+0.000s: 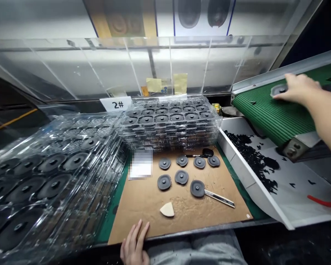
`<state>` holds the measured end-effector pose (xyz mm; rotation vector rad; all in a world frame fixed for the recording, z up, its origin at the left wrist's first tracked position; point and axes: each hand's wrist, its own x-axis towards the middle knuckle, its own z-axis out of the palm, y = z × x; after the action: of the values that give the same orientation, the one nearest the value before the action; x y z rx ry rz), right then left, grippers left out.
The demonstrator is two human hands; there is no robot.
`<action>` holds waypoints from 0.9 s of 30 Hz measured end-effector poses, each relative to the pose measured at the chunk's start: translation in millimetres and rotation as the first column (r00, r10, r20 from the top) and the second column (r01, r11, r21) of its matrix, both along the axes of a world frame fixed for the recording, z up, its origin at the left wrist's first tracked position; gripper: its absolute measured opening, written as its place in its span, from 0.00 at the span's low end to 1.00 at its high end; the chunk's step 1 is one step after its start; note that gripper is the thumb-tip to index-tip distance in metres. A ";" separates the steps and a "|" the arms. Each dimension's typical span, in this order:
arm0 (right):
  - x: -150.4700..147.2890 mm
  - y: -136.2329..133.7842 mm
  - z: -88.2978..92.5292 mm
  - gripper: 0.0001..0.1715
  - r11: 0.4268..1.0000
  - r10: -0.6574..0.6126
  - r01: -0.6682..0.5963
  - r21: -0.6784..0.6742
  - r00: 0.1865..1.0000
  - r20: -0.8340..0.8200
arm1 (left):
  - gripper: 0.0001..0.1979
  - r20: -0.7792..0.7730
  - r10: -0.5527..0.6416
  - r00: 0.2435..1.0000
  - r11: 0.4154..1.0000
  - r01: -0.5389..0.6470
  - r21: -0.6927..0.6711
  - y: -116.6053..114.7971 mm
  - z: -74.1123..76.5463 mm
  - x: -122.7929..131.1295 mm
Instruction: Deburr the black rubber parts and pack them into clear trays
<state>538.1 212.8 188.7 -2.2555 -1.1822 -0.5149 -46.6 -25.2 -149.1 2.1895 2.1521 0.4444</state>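
My right hand (298, 88) reaches onto the green ribbed conveyor belt (273, 114), its fingertips lying over a black rubber disc (278, 89) that the fingers partly hide. Another dark disc shows on the belt beyond my hand. My left hand (134, 243) rests on the near edge of the bench, fingers apart, holding nothing. On the brown cardboard sheet (143, 209) lie several black ribbed discs, one against a utility knife (219, 198). A cream triangular piece (167, 210) lies nearer me.
Stacked clear plastic trays of black discs (168, 121) stand behind the cardboard, with more filled trays (52, 176) at left. A white chute (267, 184) holding black scraps lies under the belt. A clear acrylic screen (127, 66) runs along the back.
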 end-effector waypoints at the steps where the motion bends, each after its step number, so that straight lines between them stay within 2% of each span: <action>1: -7.9 -1.5 5.4 0.40 0.999 0.038 -0.037 -0.016 0.999 0.027 | 0.37 0.050 0.016 0.999 1.000 -0.016 0.000 -0.7 4.9 3.5; 4: -64.3 -26.0 15.6 0.44 0.955 0.295 -0.293 -0.038 0.936 0.191 | 0.32 0.280 0.097 0.955 0.995 -0.103 0.006 -5.8 30.8 20.2; 5: -92.7 -42.4 11.8 0.47 0.912 0.408 -0.404 -0.064 0.888 0.213 | 0.30 0.368 0.123 0.922 0.991 -0.133 0.001 -8.5 42.1 28.0; 6: -123.6 -62.8 2.6 0.49 0.846 0.534 -0.518 -0.128 0.821 0.203 | 0.27 0.450 0.116 0.886 0.993 -0.120 -0.019 -11.4 53.5 36.7; 7: -155.2 -86.5 -12.5 0.46 0.753 0.656 -0.631 -0.189 0.741 0.139 | 0.25 0.530 0.069 0.845 0.998 -0.065 -0.027 -14.3 64.3 46.0; 8: -185.6 -112.5 -33.2 0.41 0.626 0.766 -0.746 -0.225 0.643 -0.001 | 0.25 0.603 -0.004 0.798 0.999 0.025 -0.026 -16.8 73.8 55.6; 9: -213.4 -139.5 -58.6 0.37 0.480 0.833 -0.853 -0.205 0.516 -0.198 | 0.26 0.659 -0.127 0.741 0.990 0.139 0.035 -18.8 81.5 65.0; 10: -237.6 -166.1 -87.2 0.35 0.355 0.819 -0.922 -0.157 0.388 -0.423 | 0.29 0.685 -0.289 0.669 0.953 0.272 0.136 -20.0 87.3 73.7; 11: -258.0 -191.2 -117.4 0.33 0.290 0.731 -0.954 -0.080 0.274 -0.625 | 0.32 0.672 -0.456 0.583 0.882 0.398 0.254 -20.5 91.1 81.3; 12: -274.7 -213.9 -147.4 0.30 0.280 0.620 -0.960 0.026 0.160 -0.768 | 0.35 0.629 -0.595 0.500 0.792 0.497 0.354 -20.4 93.5 87.2; 13: -288.3 -234.0 -175.4 0.28 0.339 0.490 -0.933 0.118 0.068 -0.869 | 0.37 0.588 -0.681 0.438 0.715 0.570 0.405 -19.7 94.8 91.3; 14: -299.7 -251.1 -200.0 0.28 0.437 0.367 -0.880 0.184 -0.012 -0.930 | 0.36 0.575 -0.709 0.408 0.677 0.623 0.392 -18.8 95.7 93.3; 16: -318.4 -277.3 -235.8 0.29 0.641 0.215 -0.733 0.229 -0.115 -0.970 | 0.32 0.631 -0.660 0.407 0.679 0.683 0.270 -17.0 97.3 91.5; 17: -326.5 -286.6 -246.7 0.31 0.710 0.178 -0.666 0.231 -0.148 -0.973 | 0.30 0.673 -0.612 0.416 0.689 0.698 0.195 -16.3 98.6 88.3; 18: -334.1 -293.3 -253.6 0.32 0.754 0.155 -0.616 0.227 -0.170 -0.973 | 0.29 0.708 -0.572 0.414 0.692 0.707 0.145 -15.7 100.1 84.1; 19: -340.9 -297.5 -257.1 0.33 0.773 0.143 -0.592 0.227 -0.186 -0.972 | 0.29 0.733 -0.542 0.410 0.690 0.715 0.110 -15.3 101.7 79.5; 21: -351.5 -298.5 -257.0 0.33 0.753 0.131 -0.617 0.229 -0.201 -0.971 | 0.30 0.761 -0.504 0.409 0.685 0.725 0.064 -14.6 104.6 70.5; 23: -357.3 -290.4 -251.5 0.32 0.668 0.148 -0.705 0.237 -0.187 -0.971 | 0.32 0.780 -0.468 0.415 0.701 0.712 0.041 -14.3 105.9 63.3; 25: -358.7 -274.9 -242.8 0.30 0.529 0.202 -0.819 0.221 -0.131 -0.971 | 0.32 0.816 -0.401 0.417 0.752 0.658 0.033 -14.7 105.3 57.2; 27: -357.7 -253.6 -233.8 0.29 0.356 0.281 -0.922 0.154 -0.052 -0.958 | 0.30 0.895 -0.231 0.382 0.837 0.547 -0.017 -15.7 103.0 50.8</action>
<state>180.4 -40.7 -45.1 -1.3363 -1.6051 1.6156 4.2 -40.8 -46.1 1.6047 0.9887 0.8610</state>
